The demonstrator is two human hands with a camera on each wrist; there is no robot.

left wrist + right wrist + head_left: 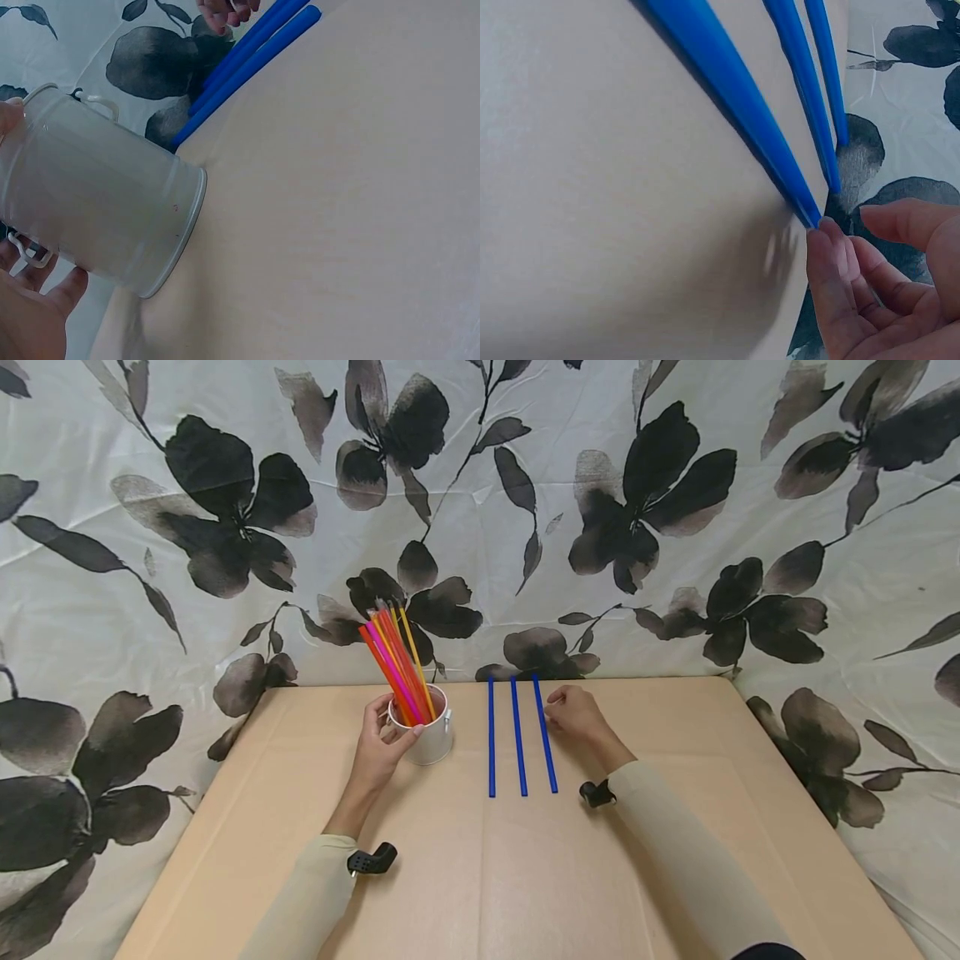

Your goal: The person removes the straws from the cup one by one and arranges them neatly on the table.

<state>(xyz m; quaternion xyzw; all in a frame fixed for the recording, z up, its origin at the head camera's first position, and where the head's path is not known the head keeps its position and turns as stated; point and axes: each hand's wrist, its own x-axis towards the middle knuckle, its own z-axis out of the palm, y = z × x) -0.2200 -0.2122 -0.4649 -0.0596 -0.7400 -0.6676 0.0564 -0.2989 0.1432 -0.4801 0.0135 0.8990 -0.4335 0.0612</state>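
Observation:
My left hand point(375, 756) grips the side of a small white metal bucket point(435, 747), its thumb near the rim. In the left wrist view the bucket point(105, 187) shows its side handles, with its base at the table. Orange, pink and yellow straws point(401, 668) stand in it, leaning left. Right of the bucket lie three blue straws point(519, 739), side by side and spaced apart. Beside the far part of the rightmost blue straw point(546, 735) is my right hand point(577, 717). In the right wrist view its fingertips point(821, 244) are at the straw's end, the thumb held apart.
The light wooden table point(480, 877) ends at a far edge just past the blue straws. Behind it hangs a white cloth point(480, 510) with dark flowers. A black wrist device point(372, 858) sits on the left sleeve, another wrist device point(597, 793) on the right.

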